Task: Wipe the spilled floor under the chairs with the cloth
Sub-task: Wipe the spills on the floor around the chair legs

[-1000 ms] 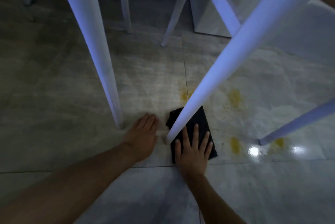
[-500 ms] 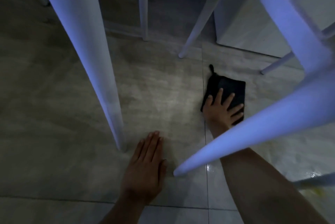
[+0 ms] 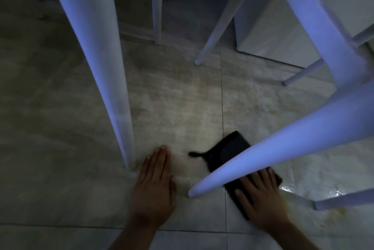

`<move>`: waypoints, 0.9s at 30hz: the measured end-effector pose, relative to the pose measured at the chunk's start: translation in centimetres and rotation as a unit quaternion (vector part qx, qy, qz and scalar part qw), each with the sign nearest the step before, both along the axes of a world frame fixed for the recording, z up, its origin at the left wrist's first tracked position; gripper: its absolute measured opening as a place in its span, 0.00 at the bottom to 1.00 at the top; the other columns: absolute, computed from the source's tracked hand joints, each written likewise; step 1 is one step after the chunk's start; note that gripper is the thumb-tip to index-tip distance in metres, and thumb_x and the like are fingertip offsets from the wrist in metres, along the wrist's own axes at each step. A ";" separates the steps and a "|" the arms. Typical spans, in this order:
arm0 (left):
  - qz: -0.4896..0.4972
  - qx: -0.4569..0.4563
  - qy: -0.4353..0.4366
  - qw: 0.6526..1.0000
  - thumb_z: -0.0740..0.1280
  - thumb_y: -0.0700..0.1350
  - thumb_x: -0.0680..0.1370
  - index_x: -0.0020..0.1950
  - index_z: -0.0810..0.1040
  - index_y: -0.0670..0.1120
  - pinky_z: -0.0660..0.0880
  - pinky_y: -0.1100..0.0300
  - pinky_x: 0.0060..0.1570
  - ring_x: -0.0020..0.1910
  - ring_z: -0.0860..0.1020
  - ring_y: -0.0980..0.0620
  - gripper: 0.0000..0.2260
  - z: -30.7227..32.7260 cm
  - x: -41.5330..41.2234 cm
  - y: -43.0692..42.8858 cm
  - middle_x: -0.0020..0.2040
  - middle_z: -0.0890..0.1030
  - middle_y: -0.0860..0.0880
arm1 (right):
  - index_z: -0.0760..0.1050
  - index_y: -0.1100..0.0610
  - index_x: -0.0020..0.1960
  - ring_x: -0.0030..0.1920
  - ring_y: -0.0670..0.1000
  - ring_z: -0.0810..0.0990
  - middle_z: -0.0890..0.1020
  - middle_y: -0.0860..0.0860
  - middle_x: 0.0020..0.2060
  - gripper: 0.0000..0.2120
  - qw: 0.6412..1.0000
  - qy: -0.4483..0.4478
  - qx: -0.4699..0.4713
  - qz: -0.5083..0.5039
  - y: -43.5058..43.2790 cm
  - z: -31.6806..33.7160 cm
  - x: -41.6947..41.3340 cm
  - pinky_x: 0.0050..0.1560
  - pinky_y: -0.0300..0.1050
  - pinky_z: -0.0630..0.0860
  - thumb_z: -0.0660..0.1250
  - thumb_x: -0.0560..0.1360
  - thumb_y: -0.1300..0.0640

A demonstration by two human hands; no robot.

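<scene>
A dark cloth (image 3: 232,152) is pressed flat to the tiled floor (image 3: 60,108) by the right hand (image 3: 261,199) in the lower right of the frame

The right hand is laid palm-down on the cloth's near end, fingers (image 3: 242,197) spread and not closed around it; the cloth's middle is crossed by a slanting white chair leg (image 3: 283,144). The left hand (image 3: 153,187) is set flat on bare tile at lower centre, fingers together and extended, nothing grasped, just beside the foot of another white chair leg (image 3: 105,67). Wet glints and a faint yellow stain (image 3: 340,212) are seen at the lower right edge, near a third leg
</scene>
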State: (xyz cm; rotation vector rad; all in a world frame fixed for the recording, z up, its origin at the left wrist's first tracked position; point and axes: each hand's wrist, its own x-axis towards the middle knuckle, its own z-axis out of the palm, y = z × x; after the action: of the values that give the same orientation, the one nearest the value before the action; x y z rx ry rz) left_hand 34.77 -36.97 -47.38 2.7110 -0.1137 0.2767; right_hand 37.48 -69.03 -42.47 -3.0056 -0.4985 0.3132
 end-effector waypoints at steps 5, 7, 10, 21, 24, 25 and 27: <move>0.003 0.000 0.012 1.000 0.59 0.46 0.79 0.79 0.65 0.36 0.59 0.47 0.79 0.81 0.64 0.43 0.29 0.3 0.0 -0.2 0.81 0.65 0.40 | 0.55 0.51 0.82 0.80 0.64 0.57 0.62 0.55 0.80 0.44 0.960 0.005 0.074 -0.270 1.8 -1.5 8.9 0.82 0.59 0.46 0.50 0.73 0.28; 0.000 0.000 0.008 1.000 0.58 0.46 0.80 0.79 0.65 0.36 0.60 0.46 0.79 0.81 0.64 0.43 0.28 0.1 0.1 0.0 0.81 0.64 0.40 | 0.48 0.52 0.83 0.82 0.63 0.49 0.54 0.56 0.82 0.44 0.955 0.008 0.099 -0.281 6.4 -0.2 12.4 0.74 0.51 0.21 0.42 0.74 0.28; -0.009 -0.001 -0.011 1.000 0.58 0.46 0.81 0.78 0.65 0.35 0.62 0.44 0.78 0.81 0.64 0.41 0.27 0.0 0.1 0.0 0.81 0.65 0.39 | 0.45 0.49 0.83 0.81 0.64 0.40 0.45 0.57 0.83 0.30 0.955 -0.017 0.048 -0.292 13.1 1.1 17.4 0.70 0.60 0.17 0.42 0.84 0.40; -0.003 0.004 -0.014 1.000 0.58 0.45 0.80 0.77 0.67 0.34 0.63 0.44 0.76 0.80 0.66 0.39 0.27 -0.4 0.0 -0.2 0.80 0.66 0.38 | 0.53 0.37 0.81 0.82 0.63 0.50 0.55 0.47 0.83 0.28 0.988 -0.047 -0.010 0.148 12.2 -2.3 11.7 0.79 0.64 0.52 0.52 0.83 0.36; 0.000 0.007 -0.009 1.000 0.58 0.45 0.79 0.77 0.67 0.34 0.62 0.44 0.77 0.80 0.65 0.39 0.28 -0.2 0.1 -0.1 0.80 0.66 0.38 | 0.56 0.37 0.80 0.78 0.69 0.60 0.62 0.51 0.81 0.30 0.997 -0.070 -0.025 0.025 7.4 -2.5 10.4 0.73 0.66 0.62 0.55 0.79 0.38; 0.000 0.008 -0.007 1.000 0.59 0.45 0.79 0.77 0.67 0.34 0.61 0.44 0.77 0.80 0.64 0.39 0.28 0.0 0.1 -0.1 0.80 0.65 0.38 | 0.62 0.40 0.79 0.76 0.73 0.63 0.65 0.54 0.79 0.29 0.997 -0.067 -0.024 -0.023 6.9 -2.0 10.6 0.71 0.67 0.63 0.57 0.78 0.41; 0.000 0.008 -0.003 1.000 0.59 0.45 0.79 0.78 0.66 0.35 0.60 0.45 0.79 0.81 0.63 0.40 0.28 0.1 0.0 -0.2 0.81 0.65 0.39 | 0.71 0.51 0.74 0.71 0.79 0.65 0.70 0.60 0.76 0.26 0.990 -0.111 -0.030 -0.077 7.6 -1.0 12.1 0.69 0.75 0.62 0.61 0.77 0.50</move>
State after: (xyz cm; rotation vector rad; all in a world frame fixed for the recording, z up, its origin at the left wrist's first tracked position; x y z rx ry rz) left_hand 34.82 -37.15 -47.24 2.7266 -0.1195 0.2849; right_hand 49.54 -61.45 -43.52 -3.1311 -0.2731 -0.0166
